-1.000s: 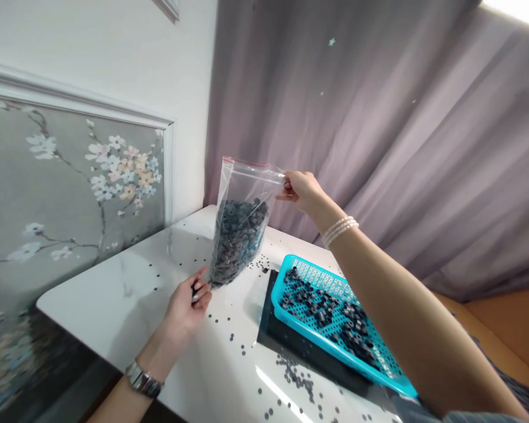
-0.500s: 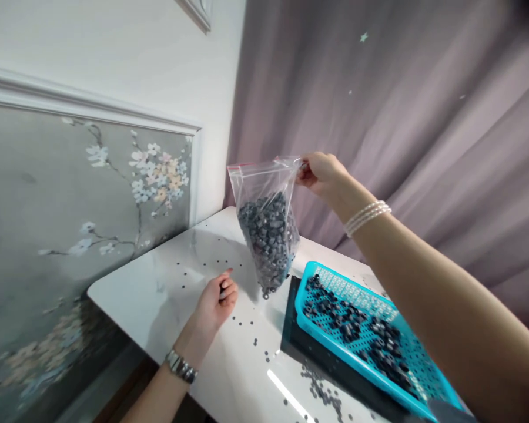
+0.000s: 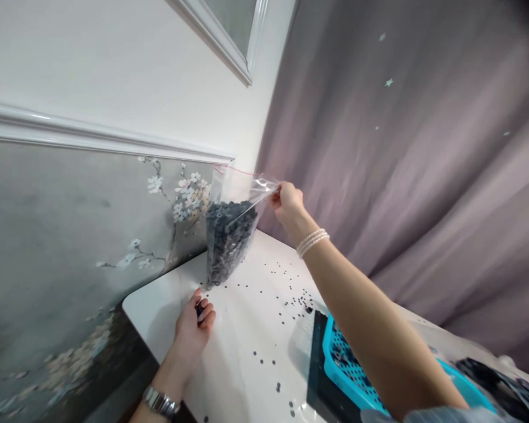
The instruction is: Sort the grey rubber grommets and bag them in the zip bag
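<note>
A clear zip-lock bag [image 3: 231, 235] with a red line along its mouth hangs over the far corner of the white table, partly filled with small dark ring-like pieces. My right hand [image 3: 288, 202] pinches the bag's upper right corner and pulls it to the side. Whether the bag's bottom touches the table, I cannot tell. Nearer and just below the bag is my left hand [image 3: 194, 323], palm up, fingers curled round a small dark piece, with the index finger pointing out.
A blue perforated basket [image 3: 348, 382] of dark pieces stands on a black mat [image 3: 321, 376] at right, partly behind my right forearm. Small dark discs lie scattered over the white table [image 3: 242, 329]. A black object [image 3: 502, 382] lies far right. Wall and curtain border the table.
My right hand has carried the bag leftward and away, towards the table's far corner. My left hand keeps its curled grip, now closer beneath the bag. The view has shifted, and more of my right arm covers the basket.
</note>
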`<action>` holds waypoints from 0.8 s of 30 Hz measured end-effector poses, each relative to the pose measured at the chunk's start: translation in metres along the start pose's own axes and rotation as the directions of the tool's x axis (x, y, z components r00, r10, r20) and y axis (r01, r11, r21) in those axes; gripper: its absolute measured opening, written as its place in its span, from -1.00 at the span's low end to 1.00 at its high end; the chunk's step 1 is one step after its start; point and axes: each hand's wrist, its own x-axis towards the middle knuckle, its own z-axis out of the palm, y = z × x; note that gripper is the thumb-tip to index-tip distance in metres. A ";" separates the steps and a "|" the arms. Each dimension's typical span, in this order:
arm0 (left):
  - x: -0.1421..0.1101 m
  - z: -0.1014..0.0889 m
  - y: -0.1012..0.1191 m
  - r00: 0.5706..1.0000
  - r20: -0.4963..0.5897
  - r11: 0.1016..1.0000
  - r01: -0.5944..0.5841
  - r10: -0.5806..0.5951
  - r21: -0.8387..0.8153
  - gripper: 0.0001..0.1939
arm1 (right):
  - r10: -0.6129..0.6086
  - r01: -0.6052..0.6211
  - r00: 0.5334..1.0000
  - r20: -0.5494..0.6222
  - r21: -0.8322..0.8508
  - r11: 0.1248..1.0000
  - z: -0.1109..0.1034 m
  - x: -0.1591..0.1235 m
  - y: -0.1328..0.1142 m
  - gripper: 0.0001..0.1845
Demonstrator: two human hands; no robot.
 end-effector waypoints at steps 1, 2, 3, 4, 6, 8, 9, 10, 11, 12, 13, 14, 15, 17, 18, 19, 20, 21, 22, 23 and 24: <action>0.001 -0.003 0.002 1.000 -0.015 1.000 -0.027 0.027 -0.014 -0.79 | 0.019 -0.018 1.000 0.014 -0.022 1.000 -0.002 -0.002 0.010 -0.75; 0.002 -0.006 0.002 0.998 -0.030 0.998 -0.051 0.050 -0.026 -0.80 | 0.043 -0.041 0.999 0.033 -0.050 0.998 -0.005 -0.005 0.019 -0.76; 0.002 -0.009 0.001 0.997 -0.043 0.997 -0.069 0.068 -0.038 -0.81 | 0.068 -0.064 0.996 0.053 -0.081 0.995 -0.009 -0.007 0.027 -0.76; 0.003 -0.011 -0.001 0.996 -0.053 0.996 -0.080 0.078 -0.047 -0.83 | 0.093 -0.084 0.993 0.074 -0.112 0.990 -0.013 -0.008 0.033 -0.77; 0.006 -0.015 -0.007 0.995 -0.064 0.995 -0.080 0.076 -0.063 -0.86 | 0.132 -0.112 0.985 0.113 -0.166 0.980 -0.021 -0.010 0.038 -0.80; 0.009 -0.015 -0.016 0.997 -0.059 0.996 -0.055 0.051 -0.072 -0.87 | 0.160 -0.128 0.976 0.148 -0.209 0.970 -0.026 -0.010 0.036 -0.81; 0.011 -0.014 -0.020 0.998 -0.050 0.997 -0.033 0.029 -0.073 -0.86 | 0.174 -0.134 0.971 0.164 -0.228 0.964 -0.028 -0.010 0.034 -0.80; 0.013 -0.012 -0.023 0.999 -0.038 0.997 -0.005 0.002 -0.071 -0.86 | 0.189 -0.141 0.966 0.179 -0.246 0.959 -0.029 -0.010 0.032 -0.78; 0.016 -0.009 -0.027 0.999 -0.023 0.997 0.031 -0.032 -0.066 -0.86 | 0.204 -0.149 0.960 0.194 -0.263 0.953 -0.029 -0.010 0.029 -0.76; 0.020 -0.005 -0.029 0.997 -0.006 0.996 0.073 -0.074 -0.056 -0.86 | 0.218 -0.156 0.954 0.205 -0.278 0.948 -0.029 -0.010 0.028 -0.77; 0.025 0.000 -0.031 0.993 0.010 0.992 0.119 -0.119 -0.043 -0.87 | 0.228 -0.162 0.950 0.212 -0.291 0.943 -0.028 -0.010 0.026 -0.79; 0.030 0.006 -0.032 0.986 0.025 0.986 0.166 -0.165 -0.027 -0.87 | 0.235 -0.164 0.947 0.217 -0.300 0.940 -0.026 -0.010 0.025 -0.82; 0.037 0.012 -0.031 0.978 0.037 0.978 0.208 -0.207 -0.012 -0.86 | 0.237 -0.163 0.946 0.221 -0.307 0.938 -0.024 -0.010 0.025 -0.85; 0.052 0.025 -0.026 0.965 0.053 0.967 0.256 -0.256 0.009 -0.83 | 0.234 -0.153 0.944 0.234 -0.319 0.935 -0.018 -0.008 0.025 -0.88; 0.059 0.031 -0.022 0.963 0.058 0.964 0.264 -0.264 0.015 -0.81 | 0.231 -0.145 0.942 0.243 -0.326 0.934 -0.014 -0.006 0.025 -0.89; 0.066 0.037 -0.018 0.961 0.063 0.963 0.267 -0.268 0.019 -0.79 | 0.230 -0.137 0.939 0.254 -0.337 0.932 -0.010 -0.004 0.026 -0.89; 0.073 0.041 -0.014 0.961 0.067 0.963 0.268 -0.269 0.023 -0.77 | 0.231 -0.130 0.936 0.265 -0.350 0.928 -0.005 -0.002 0.027 -0.90; 0.078 0.045 -0.010 0.961 0.070 0.964 0.266 -0.267 0.027 -0.75 | 0.234 -0.123 0.933 0.274 -0.368 0.922 0.001 -0.001 0.028 -0.92; 0.082 0.048 -0.006 0.961 0.073 0.964 0.263 -0.265 0.032 -0.73 | 0.240 -0.118 0.928 0.283 -0.387 0.914 0.006 0.000 0.030 -0.93; 0.085 0.050 -0.003 0.962 0.077 0.965 0.259 -0.261 0.037 -0.72 | 0.249 -0.114 0.923 0.293 -0.408 0.906 0.012 0.000 0.031 -0.92; 0.087 0.052 0.000 0.963 0.080 0.966 0.254 -0.257 0.043 -0.72 | 0.259 -0.111 0.917 0.303 -0.428 0.897 0.017 0.000 0.033 -0.89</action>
